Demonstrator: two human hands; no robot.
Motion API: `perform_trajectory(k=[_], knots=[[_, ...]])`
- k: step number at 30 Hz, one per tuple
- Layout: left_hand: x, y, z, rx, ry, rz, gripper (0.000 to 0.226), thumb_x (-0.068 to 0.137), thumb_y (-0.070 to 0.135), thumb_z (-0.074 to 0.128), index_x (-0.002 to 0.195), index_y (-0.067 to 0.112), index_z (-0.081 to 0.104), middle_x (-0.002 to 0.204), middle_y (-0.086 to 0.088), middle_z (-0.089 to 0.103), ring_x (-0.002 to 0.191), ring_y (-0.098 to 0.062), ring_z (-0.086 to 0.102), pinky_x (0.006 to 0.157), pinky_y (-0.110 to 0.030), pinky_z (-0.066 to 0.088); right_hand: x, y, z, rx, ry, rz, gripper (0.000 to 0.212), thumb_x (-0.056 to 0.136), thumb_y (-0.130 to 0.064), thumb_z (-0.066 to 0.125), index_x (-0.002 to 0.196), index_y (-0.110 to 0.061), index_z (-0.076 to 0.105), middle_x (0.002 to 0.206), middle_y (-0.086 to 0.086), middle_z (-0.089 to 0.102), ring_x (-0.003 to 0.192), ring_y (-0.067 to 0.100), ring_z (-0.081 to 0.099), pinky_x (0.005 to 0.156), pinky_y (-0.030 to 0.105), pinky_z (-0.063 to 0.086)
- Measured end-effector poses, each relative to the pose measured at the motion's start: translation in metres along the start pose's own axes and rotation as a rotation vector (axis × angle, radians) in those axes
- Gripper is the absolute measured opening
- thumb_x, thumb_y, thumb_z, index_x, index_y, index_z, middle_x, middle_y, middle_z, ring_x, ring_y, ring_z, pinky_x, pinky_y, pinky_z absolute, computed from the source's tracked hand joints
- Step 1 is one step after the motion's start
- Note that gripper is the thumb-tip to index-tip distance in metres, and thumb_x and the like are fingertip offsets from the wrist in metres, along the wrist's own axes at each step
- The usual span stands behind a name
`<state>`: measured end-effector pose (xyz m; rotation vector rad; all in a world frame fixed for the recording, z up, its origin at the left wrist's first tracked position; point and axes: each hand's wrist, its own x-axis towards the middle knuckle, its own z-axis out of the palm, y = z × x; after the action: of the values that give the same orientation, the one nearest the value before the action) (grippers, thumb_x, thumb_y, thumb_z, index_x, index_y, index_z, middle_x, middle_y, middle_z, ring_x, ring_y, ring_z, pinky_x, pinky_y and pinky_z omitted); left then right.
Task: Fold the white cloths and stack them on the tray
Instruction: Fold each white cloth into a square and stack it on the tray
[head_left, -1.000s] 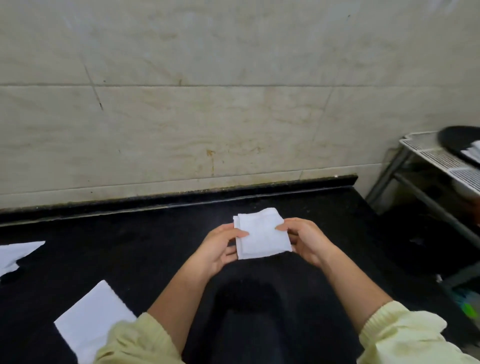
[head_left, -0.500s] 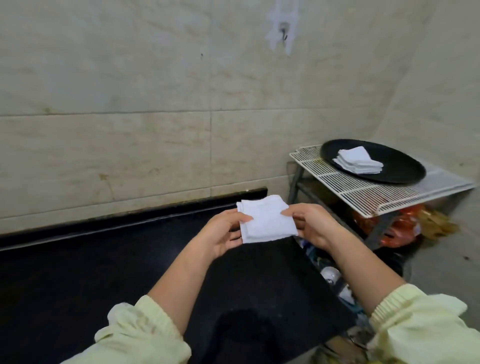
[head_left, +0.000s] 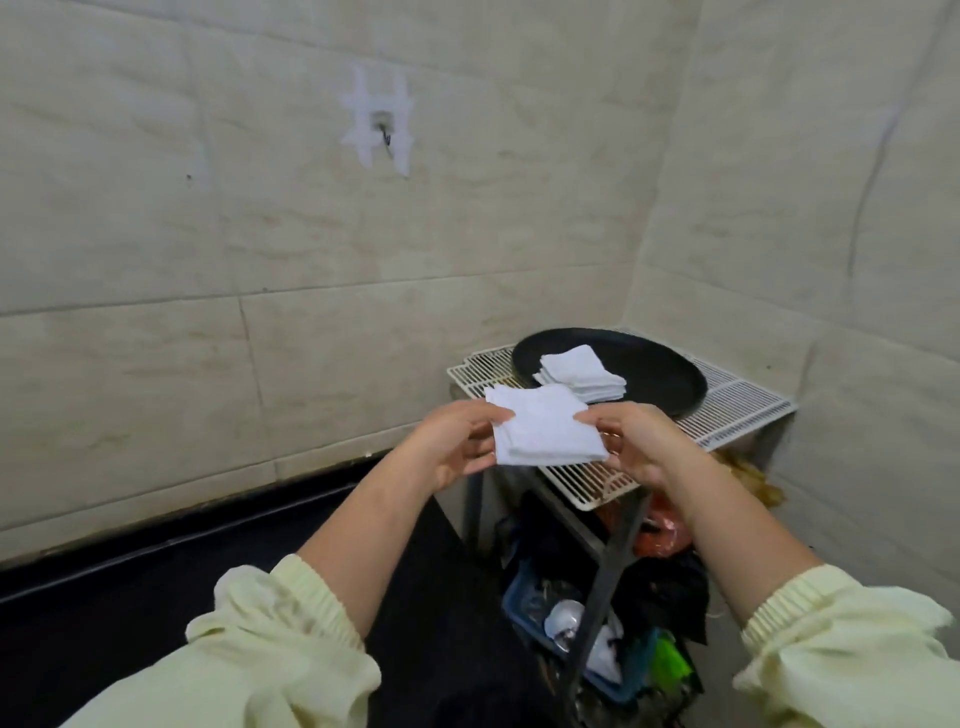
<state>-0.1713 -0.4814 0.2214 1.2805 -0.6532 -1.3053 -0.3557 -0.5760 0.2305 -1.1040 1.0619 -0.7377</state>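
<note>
Head view: my left hand (head_left: 457, 447) and right hand (head_left: 639, 441) each pinch a side edge of the folded cloth (head_left: 545, 431), thumbs on top. I judge that keeps it flat and the folds together for a clean drop. The cloth is in the air, just short of the black tray (head_left: 660, 374), where the stack (head_left: 582, 371) of folded cloths sits. The tray rests on a wire rack (head_left: 737, 410). Nothing is between cloth and stack. Black counter (head_left: 156, 597) lower left, clutter (head_left: 597, 623) under the rack, hook (head_left: 384, 130) on the wall.
</note>
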Motion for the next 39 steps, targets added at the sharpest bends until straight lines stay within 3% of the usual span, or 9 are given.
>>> perform_trajectory(k=[3, 5, 13, 16, 19, 26, 33, 39], knots=[[0.032, 0.01, 0.02, 0.022, -0.015, 0.008, 0.015, 0.084, 0.01, 0.065, 0.09, 0.023, 0.06, 0.082, 0.005, 0.064, 0.063, -0.006, 0.058, 0.06, -0.02, 0.053, 0.029, -0.018, -0.021, -0.034, 0.017, -0.034, 0.019, 0.084, -0.001, 0.065, 0.102, -0.001, 0.066, 0.099, 0.014, 0.069, 0.088, 0.024, 0.063, 0.073, 0.031, 0.052], [0.058, 0.017, 0.034, 0.026, -0.017, 0.005, 0.014, 0.084, 0.009, 0.066, 0.087, 0.022, 0.061, 0.082, 0.004, 0.064, 0.061, -0.007, 0.059, 0.054, -0.019, 0.054, 0.054, -0.031, -0.036, -0.03, 0.026, -0.041, 0.022, 0.084, -0.002, 0.065, 0.106, -0.001, 0.065, 0.101, 0.014, 0.069, 0.088, 0.024, 0.065, 0.067, 0.032, 0.054], [0.154, 0.044, 0.067, 0.054, 0.023, 0.009, 0.014, 0.089, 0.004, 0.062, 0.087, 0.018, 0.064, 0.076, 0.002, 0.062, 0.062, -0.009, 0.054, 0.047, -0.018, 0.051, 0.155, -0.063, -0.065, -0.062, 0.048, -0.038, 0.012, 0.083, -0.003, 0.063, 0.094, -0.005, 0.068, 0.085, 0.009, 0.067, 0.068, 0.017, 0.059, 0.06, 0.028, 0.049], [0.186, 0.05, 0.075, 0.061, 0.028, 0.003, 0.015, 0.089, 0.004, 0.062, 0.097, 0.017, 0.064, 0.081, 0.0, 0.061, 0.065, -0.011, 0.052, 0.054, -0.019, 0.053, 0.184, -0.072, -0.073, -0.087, 0.052, -0.029, 0.014, 0.084, -0.003, 0.062, 0.096, -0.006, 0.068, 0.079, 0.006, 0.066, 0.062, 0.014, 0.056, 0.059, 0.027, 0.046], [0.212, 0.054, 0.08, 0.042, 0.05, 0.01, 0.031, 0.087, 0.003, 0.065, 0.117, 0.012, 0.062, 0.092, -0.004, 0.066, 0.072, -0.014, 0.058, 0.061, -0.023, 0.055, 0.211, -0.078, -0.08, -0.099, 0.061, -0.037, 0.013, 0.083, -0.002, 0.062, 0.095, -0.005, 0.068, 0.079, 0.007, 0.065, 0.063, 0.015, 0.055, 0.06, 0.028, 0.047], [0.248, 0.047, 0.086, 0.023, 0.086, -0.005, 0.033, 0.085, 0.002, 0.067, 0.117, 0.009, 0.061, 0.088, -0.003, 0.07, 0.068, -0.013, 0.065, 0.053, -0.022, 0.054, 0.251, -0.076, -0.089, -0.147, 0.081, -0.01, 0.009, 0.084, -0.003, 0.063, 0.089, -0.006, 0.069, 0.078, 0.007, 0.064, 0.068, 0.017, 0.056, 0.06, 0.029, 0.046], [0.26, 0.027, 0.081, 0.043, 0.124, -0.046, 0.047, 0.083, -0.002, 0.069, 0.126, 0.004, 0.052, 0.108, -0.017, 0.069, 0.077, -0.021, 0.069, 0.056, -0.027, 0.059, 0.271, -0.06, -0.093, -0.261, 0.076, 0.069, 0.02, 0.082, -0.005, 0.066, 0.102, -0.003, 0.07, 0.099, 0.013, 0.07, 0.093, 0.025, 0.066, 0.07, 0.034, 0.053], [0.261, 0.022, 0.079, 0.138, 0.173, -0.033, 0.062, 0.081, -0.004, 0.071, 0.133, 0.006, 0.041, 0.093, -0.016, 0.062, 0.068, -0.022, 0.065, 0.063, -0.032, 0.061, 0.275, -0.057, -0.091, -0.405, 0.1, 0.054, 0.02, 0.08, -0.005, 0.066, 0.098, 0.004, 0.07, 0.09, 0.017, 0.066, 0.081, 0.025, 0.061, 0.07, 0.033, 0.049]])
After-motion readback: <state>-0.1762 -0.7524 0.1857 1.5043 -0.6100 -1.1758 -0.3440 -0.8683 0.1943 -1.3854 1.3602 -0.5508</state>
